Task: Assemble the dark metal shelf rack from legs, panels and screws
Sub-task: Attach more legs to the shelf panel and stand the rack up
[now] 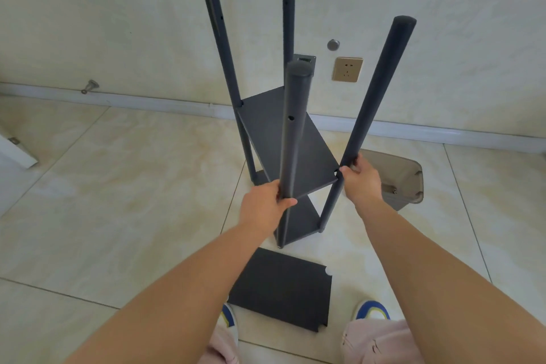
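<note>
The half-built dark metal shelf rack point(291, 139) stood upright on the pale tiled floor point(118, 186), with 4 round dark legs and 2 flat panels fitted low between them. The left hand point(263, 205) curled around the near leg point(294, 133), just at the upper fitted panel point(313, 151). The right hand point(359, 179) gripped the right leg point(381, 89) at the same height. A loose dark rectangular panel point(283, 289) lay flat on the floor just in front of the rack, between 2 blue-and-white shoes point(372, 310). A beige plastic bin point(399, 177) lay behind the right hand.

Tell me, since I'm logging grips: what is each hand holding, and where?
Left hand grips the near leg, right hand the right leg, both at middle-shelf height.
</note>
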